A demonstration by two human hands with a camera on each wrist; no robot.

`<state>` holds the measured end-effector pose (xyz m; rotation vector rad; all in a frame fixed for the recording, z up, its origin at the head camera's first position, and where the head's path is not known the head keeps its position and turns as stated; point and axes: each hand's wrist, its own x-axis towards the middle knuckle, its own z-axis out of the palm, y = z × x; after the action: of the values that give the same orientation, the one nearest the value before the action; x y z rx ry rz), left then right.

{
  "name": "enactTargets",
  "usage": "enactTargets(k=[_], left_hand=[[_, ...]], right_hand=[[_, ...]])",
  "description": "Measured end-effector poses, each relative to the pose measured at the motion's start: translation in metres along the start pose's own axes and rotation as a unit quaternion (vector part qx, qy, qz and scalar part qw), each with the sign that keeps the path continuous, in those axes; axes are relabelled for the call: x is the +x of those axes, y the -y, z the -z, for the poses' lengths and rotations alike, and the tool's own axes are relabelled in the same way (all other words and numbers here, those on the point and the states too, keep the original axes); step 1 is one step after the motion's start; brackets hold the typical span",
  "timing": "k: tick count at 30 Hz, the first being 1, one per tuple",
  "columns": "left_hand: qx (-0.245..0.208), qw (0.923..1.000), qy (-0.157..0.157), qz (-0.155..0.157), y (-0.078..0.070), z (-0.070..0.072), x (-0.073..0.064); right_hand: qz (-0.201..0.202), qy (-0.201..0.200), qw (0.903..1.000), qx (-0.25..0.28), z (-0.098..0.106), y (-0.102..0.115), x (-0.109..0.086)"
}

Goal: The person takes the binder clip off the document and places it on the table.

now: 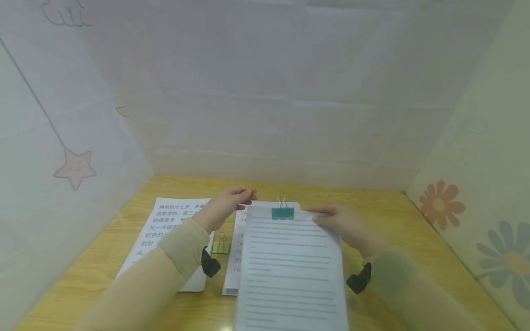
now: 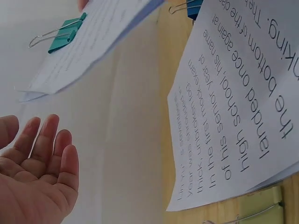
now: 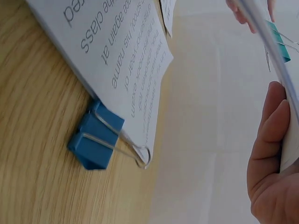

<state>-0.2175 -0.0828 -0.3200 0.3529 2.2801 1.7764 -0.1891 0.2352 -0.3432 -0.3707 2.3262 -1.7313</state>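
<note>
My right hand grips the upper right edge of a raised stack of printed paper. A teal binder clip is clamped on that stack's top edge, its wire handles standing up. To the left of the stack, my left hand is held in the air with nothing in it; its fingers are loosely bent in the left wrist view. Behind and below the raised stack lies a second stack of large English print. Beside that stack's edge is a blue binder clip, hidden in the head view.
On the left of the wooden table lies a stack with Chinese print, partly covered by my left arm. A yellow-green binder clip sits between the two lying stacks. Decorated white walls enclose the table's back and sides.
</note>
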Motion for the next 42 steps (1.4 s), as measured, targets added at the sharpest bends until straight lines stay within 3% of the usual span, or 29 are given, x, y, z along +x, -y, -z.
enactTargets(k=[10, 15, 20, 23, 27, 30, 42], left_hand=[[0.108, 0.9940, 0.010, -0.015, -0.021, -0.003, -0.001], [0.195, 0.9805, 0.025, -0.013, -0.030, -0.010, -0.004], [0.247, 0.9679, 0.039, 0.020, -0.037, -0.014, -0.007], [0.239, 0.9693, 0.050, 0.030, -0.039, -0.016, -0.006], [0.188, 0.9785, 0.072, 0.046, -0.040, -0.017, -0.005], [0.169, 0.9806, 0.081, 0.057, -0.040, -0.016, -0.005], [0.182, 0.9746, 0.123, 0.043, -0.039, -0.012, -0.008]], right_hand=[[-0.010, -0.003, 0.9999, 0.005, -0.018, 0.003, 0.008], [-0.013, -0.001, 0.9999, 0.008, -0.026, 0.005, 0.010], [-0.029, 0.000, 0.9993, 0.022, -0.031, 0.005, 0.013], [-0.033, 0.004, 0.9990, 0.029, -0.034, 0.005, 0.013], [-0.034, 0.009, 0.9988, 0.034, -0.036, 0.006, 0.013], [-0.035, 0.013, 0.9985, 0.041, -0.037, 0.007, 0.012], [-0.035, 0.013, 0.9983, 0.044, -0.041, 0.009, 0.008]])
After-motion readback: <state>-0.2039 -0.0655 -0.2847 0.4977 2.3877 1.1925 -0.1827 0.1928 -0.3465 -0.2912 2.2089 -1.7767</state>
